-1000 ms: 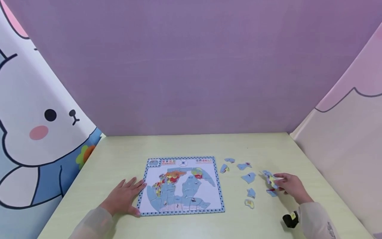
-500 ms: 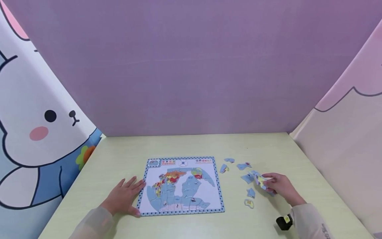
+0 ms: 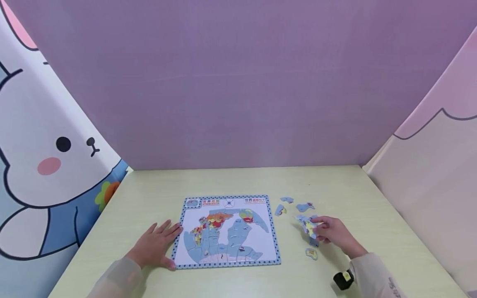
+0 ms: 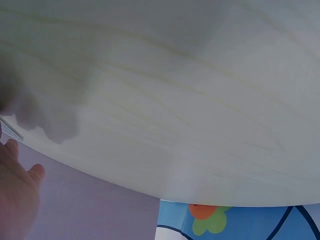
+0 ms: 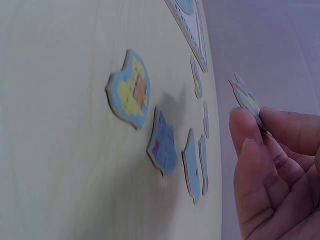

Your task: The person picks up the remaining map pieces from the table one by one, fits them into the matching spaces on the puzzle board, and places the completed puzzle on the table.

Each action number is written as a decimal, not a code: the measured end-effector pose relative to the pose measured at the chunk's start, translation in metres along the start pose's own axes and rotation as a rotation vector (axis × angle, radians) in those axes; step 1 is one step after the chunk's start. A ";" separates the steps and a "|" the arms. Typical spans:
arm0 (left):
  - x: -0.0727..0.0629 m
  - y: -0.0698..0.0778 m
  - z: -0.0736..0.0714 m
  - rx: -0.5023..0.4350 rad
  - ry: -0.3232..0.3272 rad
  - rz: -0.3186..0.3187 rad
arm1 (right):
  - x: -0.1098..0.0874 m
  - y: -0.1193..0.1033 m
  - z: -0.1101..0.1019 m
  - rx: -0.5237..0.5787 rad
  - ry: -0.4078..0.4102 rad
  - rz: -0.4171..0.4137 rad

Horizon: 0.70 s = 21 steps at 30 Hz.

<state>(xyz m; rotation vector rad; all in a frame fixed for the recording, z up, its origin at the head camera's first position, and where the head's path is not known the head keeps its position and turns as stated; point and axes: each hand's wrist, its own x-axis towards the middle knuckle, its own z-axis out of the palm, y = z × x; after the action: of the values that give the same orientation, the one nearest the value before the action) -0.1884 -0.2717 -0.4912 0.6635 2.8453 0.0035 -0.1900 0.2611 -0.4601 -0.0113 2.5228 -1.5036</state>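
In the head view, my left hand [image 3: 153,246] lies spread at the left edge of a world-map puzzle board [image 3: 273,236], its fingertips and thumb on the dotted blue border. Blue ocean and coloured land pieces fill part of the white middle. My right hand [image 3: 337,236] is to the right of the board, pinching a blue and yellow puzzle piece [image 3: 308,227] between thumb and fingers. From the right wrist camera, the pinched piece stands tilted, clear above the table. Below it in the head view, a small blue piece [image 3: 314,241] is partly covered.
Loose pieces lie right of the board: a yellow one with a blue rim [image 3: 311,253], a blue one [image 3: 305,207], a blue and yellow one [image 3: 280,210] and a small blue one [image 3: 287,199]. A purple wall [image 3: 238,91] rises behind the table.
My right hand has moved left toward the board with the pinched puzzle piece, passing over loose pieces. My left hand has stayed at the board's left edge.
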 end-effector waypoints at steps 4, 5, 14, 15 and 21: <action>0.000 -0.001 0.001 -0.002 -0.004 -0.008 | 0.002 -0.002 0.007 -0.002 -0.015 -0.012; 0.000 -0.001 0.001 0.000 -0.005 -0.008 | 0.003 -0.003 0.009 -0.001 -0.018 -0.015; 0.001 0.000 0.000 -0.014 -0.003 -0.005 | 0.009 -0.010 0.025 -0.001 -0.009 0.025; 0.001 0.000 0.000 -0.015 -0.001 -0.001 | 0.010 -0.011 0.027 0.002 -0.009 0.027; 0.000 -0.001 0.000 -0.016 -0.004 0.002 | 0.016 -0.013 0.043 0.000 -0.034 0.003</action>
<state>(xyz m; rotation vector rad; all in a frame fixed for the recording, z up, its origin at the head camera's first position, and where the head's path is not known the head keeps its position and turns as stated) -0.1885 -0.2723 -0.4914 0.6625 2.8371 0.0255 -0.1991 0.2158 -0.4709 -0.0333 2.4956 -1.4890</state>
